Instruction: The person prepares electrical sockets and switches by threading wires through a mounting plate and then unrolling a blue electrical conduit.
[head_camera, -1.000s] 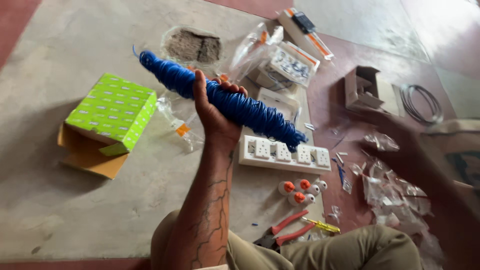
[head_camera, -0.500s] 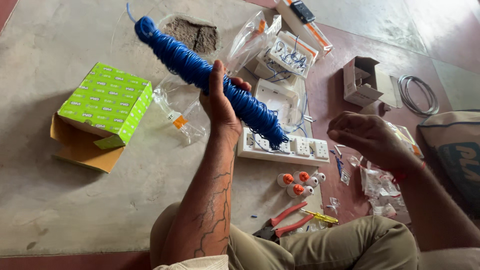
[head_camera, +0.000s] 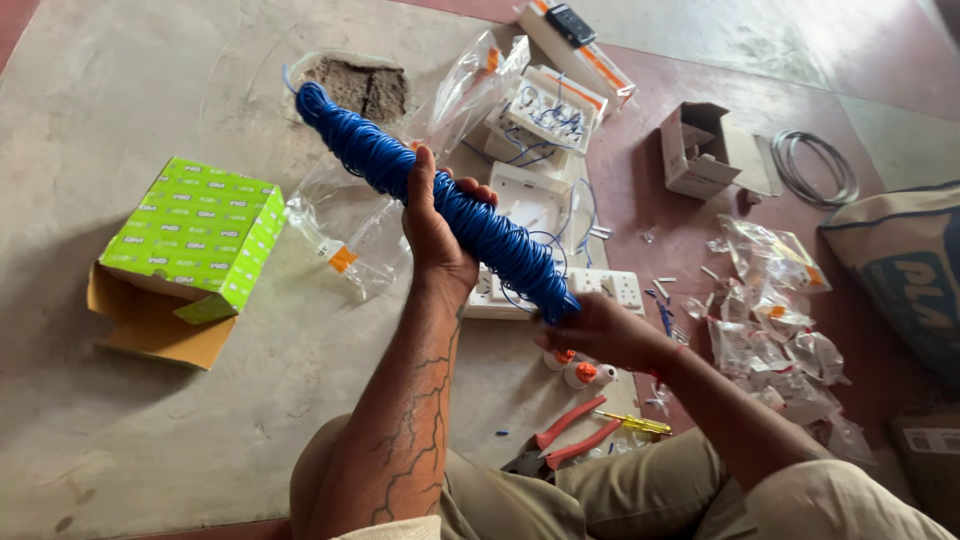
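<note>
Head view, looking down: the left hand (head_camera: 437, 235) is wrapped tight around the middle of a long coil of blue wire (head_camera: 430, 190), fingers curled over the top, thumb behind, the coil held up off the floor and slanting from upper left down to lower right. The right hand (head_camera: 600, 330) is closed on the coil's lower end, fingers pinching the last turns just above a white switch board (head_camera: 610, 290).

Under the hands lies a grey concrete floor (head_camera: 150, 100), meeting a dark red painted floor (head_camera: 700, 60) at the right. Just below the right hand sit small white holders with orange caps (head_camera: 580, 372), and nearer the knees red-handled pliers (head_camera: 565, 442) beside a yellow screwdriver (head_camera: 625, 423). Behind the coil lies a clear plastic bag (head_camera: 350, 245) and more white switch plates (head_camera: 540, 110). Well to the left rests a bright green box (head_camera: 195, 235) on a brown cardboard flap. To the right, crumpled clear packets (head_camera: 775, 325), an open cardboard box (head_camera: 700, 150), a loop of grey cable (head_camera: 815, 168) and a sack (head_camera: 900, 270).
</note>
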